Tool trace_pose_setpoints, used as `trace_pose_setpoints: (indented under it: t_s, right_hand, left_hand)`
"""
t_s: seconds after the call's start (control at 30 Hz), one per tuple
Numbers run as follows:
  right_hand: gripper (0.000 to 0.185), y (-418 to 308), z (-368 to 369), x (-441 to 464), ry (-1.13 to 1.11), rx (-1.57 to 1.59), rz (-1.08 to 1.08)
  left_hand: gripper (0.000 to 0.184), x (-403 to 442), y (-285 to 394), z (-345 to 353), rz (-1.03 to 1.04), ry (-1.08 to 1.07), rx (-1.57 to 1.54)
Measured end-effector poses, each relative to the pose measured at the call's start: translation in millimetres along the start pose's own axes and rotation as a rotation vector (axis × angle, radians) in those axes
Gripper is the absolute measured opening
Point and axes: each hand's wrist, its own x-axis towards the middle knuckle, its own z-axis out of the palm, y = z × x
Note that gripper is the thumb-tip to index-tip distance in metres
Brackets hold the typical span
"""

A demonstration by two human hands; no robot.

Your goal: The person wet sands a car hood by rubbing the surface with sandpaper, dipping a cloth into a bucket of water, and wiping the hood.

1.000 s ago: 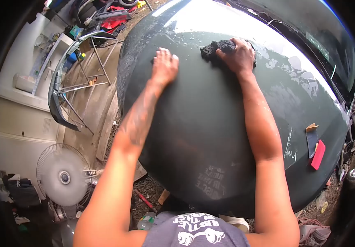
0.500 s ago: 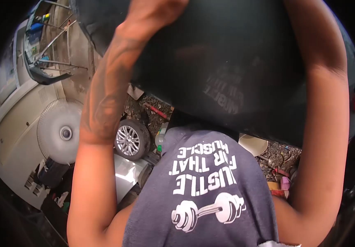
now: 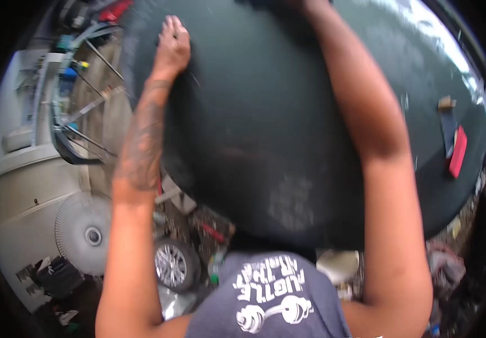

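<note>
A large dark green car hood (image 3: 254, 124) spreads out in front of me, with wet, whitish patches toward its upper right. My left hand (image 3: 174, 45) rests on the hood's left part, fingers stretched out and holding nothing. At the top edge of the view is my right hand (image 3: 313, 5), mostly cut off and blurred. Dark material (image 3: 268, 4) lies beside it on the hood; the fingers' hold on it cannot be made out. On the hood's right side lie a red block (image 3: 458, 153) and a dark strip (image 3: 448, 132) with a tan piece at its top.
A standing fan (image 3: 92, 235) is at the lower left, near a wheel (image 3: 175, 265) on the ground. Farther up on the left, a metal frame (image 3: 105, 94) holds a curved car part (image 3: 65, 147). Gravel and scattered items lie below the hood's front edge.
The view dipped toward my shirt and rose again partway. Compared with the first frame, my right hand and the dark material now sit at the top edge, mostly out of view.
</note>
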Motion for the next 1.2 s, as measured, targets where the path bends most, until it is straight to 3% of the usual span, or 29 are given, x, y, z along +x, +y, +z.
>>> trace_pose_setpoints:
  t_s: [0.03,0.07,0.1,0.13,0.2,0.23,0.3,0.37,0.43,0.5,0.57,0.67,0.77,0.8,0.83,0.9,1.0,1.1,1.17,1.2]
  right_hand:
    - [0.056,-0.7,-2.3,5.0,-0.131,0.086,0.085]
    - [0.067,-16.1,-47.6,-8.5,-0.290,0.189,0.065]
    - [0.062,5.9,7.8,11.9,0.085,-0.013,-0.049]
    - [0.061,4.7,9.2,11.4,0.108,0.007,-0.044]
    - [0.060,5.1,8.6,6.5,0.112,0.041,-0.034]
    - [0.059,10.6,8.8,6.1,0.100,0.057,-0.035]
    - [0.060,7.6,4.7,2.8,0.135,0.074,-0.033]
    - [0.060,8.8,7.3,4.2,0.123,0.017,-0.051]
    - [0.060,8.7,4.7,6.4,0.071,0.045,-0.044]
    - [0.061,8.3,5.0,2.7,0.051,0.079,-0.046]
    - [0.062,7.2,3.0,2.9,0.096,0.039,-0.031]
    - [0.063,8.7,7.0,5.5,0.077,0.041,-0.024]
    - [0.064,8.3,8.6,2.2,0.090,0.028,-0.012]
    - [0.064,8.9,7.9,1.9,0.082,0.039,-0.020]
    - [0.064,8.9,7.3,5.4,0.081,0.053,-0.032]
    - [0.062,11.8,10.6,5.8,0.057,0.106,-0.022]
    - [0.061,12.3,4.6,0.3,0.086,0.129,-0.042]
    - [0.060,13.8,9.5,1.1,0.151,0.136,-0.065]
    - [0.059,14.2,10.4,2.7,0.128,0.160,-0.059]
    - [0.053,6.9,3.6,1.3,0.081,0.034,-0.055]
  left_hand:
    - [0.048,11.3,-24.7,18.6,0.075,0.056,0.144]
    - [0.051,13.8,0.2,5.2,-0.095,-0.109,0.230]
    - [0.052,12.7,46.6,-35.4,-0.305,0.004,-0.276]
    - [0.053,-2.4,81.7,-69.4,-0.121,-0.003,-0.123]
    - [0.057,-41.4,141.4,-120.5,-0.127,-0.087,-0.577]
    - [0.056,-46.7,142.3,-130.5,-0.126,-0.214,-0.644]
    - [0.058,-25.4,95.8,-96.8,-0.179,-0.122,-0.622]
    - [0.057,7.7,34.5,-50.8,-0.373,-0.119,-0.514]
    - [0.057,5.5,11.2,3.2,-0.347,-0.176,-0.160]
    - [0.057,-17.2,110.8,-98.8,0.008,-0.316,0.485]
    - [0.055,-58.5,190.0,-148.0,-0.066,-0.130,-0.431]
    - [0.055,-34.0,162.9,-148.3,-0.057,-0.145,-0.535]
    - [0.054,18.1,107.4,-86.0,-0.281,-0.109,-0.543]
    - [0.054,6.8,127.2,-79.2,-0.246,0.011,-0.396]
    - [0.054,-9.7,161.4,-103.6,-0.174,-0.025,-0.201]
    - [0.055,-49.3,229.0,-162.3,-0.035,-0.154,-0.450]
    - [0.056,-26.8,201.2,-152.2,0.010,-0.117,-0.539]
    - [0.053,33.3,146.8,-81.5,-0.197,-0.057,-0.523]
    - [0.053,12.6,190.3,-101.8,-0.162,0.046,-0.297]
    - [0.055,-8.8,220.6,-133.8,-0.121,0.000,-0.474]
